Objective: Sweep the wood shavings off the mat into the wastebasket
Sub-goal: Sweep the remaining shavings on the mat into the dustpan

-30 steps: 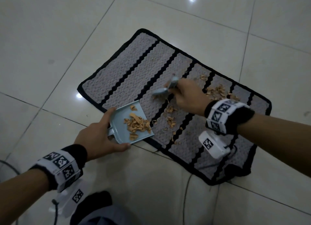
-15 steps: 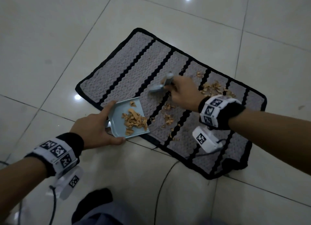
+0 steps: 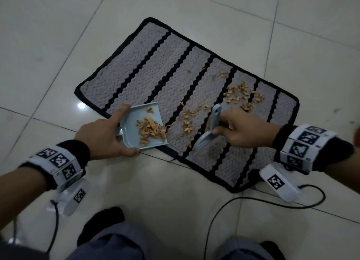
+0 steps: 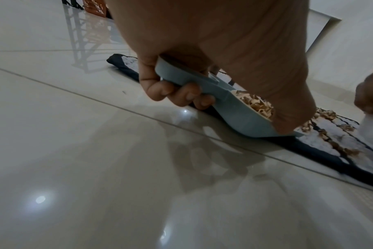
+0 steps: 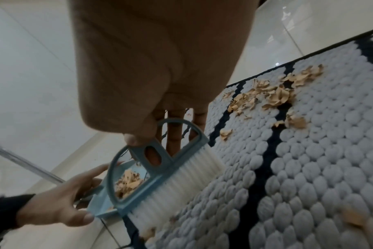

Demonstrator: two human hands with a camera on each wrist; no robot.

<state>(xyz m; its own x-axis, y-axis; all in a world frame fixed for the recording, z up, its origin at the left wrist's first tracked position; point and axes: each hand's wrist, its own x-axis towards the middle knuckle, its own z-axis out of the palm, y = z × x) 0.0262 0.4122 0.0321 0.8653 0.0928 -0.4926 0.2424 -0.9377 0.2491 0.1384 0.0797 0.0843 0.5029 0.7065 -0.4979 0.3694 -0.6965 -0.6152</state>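
A grey mat [image 3: 148,65] with black stripes lies on the tiled floor. Tan wood shavings [image 3: 240,93] lie scattered on its right part, with a smaller patch [image 3: 188,118] nearer the front edge. My left hand [image 3: 103,135] grips the handle of a light blue dustpan [image 3: 134,135], whose lip rests on the mat's near edge; a heap of shavings [image 3: 151,128] lies in it. My right hand [image 3: 236,128] holds a small blue hand brush [image 3: 209,129] with white bristles [image 5: 181,183] down on the mat, just right of the pan. No wastebasket is in view.
Pale glossy floor tiles [image 3: 48,45] surround the mat. A black cable [image 3: 233,203] runs over the floor below the mat's near right corner. My knees [image 3: 109,246] show at the bottom edge. An orange crate-like object [image 4: 95,7] stands far off in the left wrist view.
My right hand has drawn the brush from the middle of the mat toward its near edge, closer to the dustpan. The left hand and pan have stayed in place.
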